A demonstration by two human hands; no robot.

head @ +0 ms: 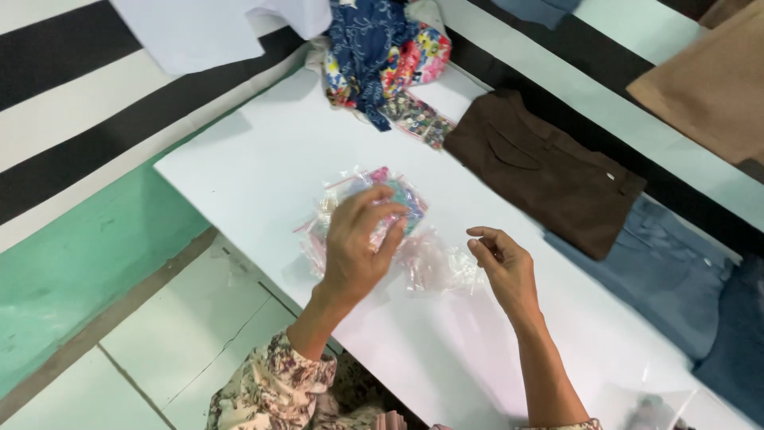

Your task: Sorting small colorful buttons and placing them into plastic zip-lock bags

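**Left hand on the bag of coloured bits, right hand poised beside it**

A small clear plastic bag [374, 209] holding pink and teal pieces lies at the middle of the frame on the white table [263, 159]. More crinkled clear bags [434, 267] spread from it toward the lower right. The left hand [358, 247] comes up from below and closes its fingertips over the filled bag's near edge, grasping it; the bag lies just beyond and slightly above that hand in the picture, its longer side running roughly from lower left to upper right. The right hand [503, 267] hovers to the right of the bags, apart from the filled one, thumb and forefinger pinched together; it may hold a thin thread or a bag edge, but the view is too blurred to tell. The left hand is plainly the nearer of the two.

Further out, a folded brown garment [545, 171] sits right of centre, with blue-grey trousers [676, 279] below it at the right edge. A floral cloth bundle [382, 56] and a packet of buttons [418, 118] lie at the top centre, white fabric [199, 28] at the upper left
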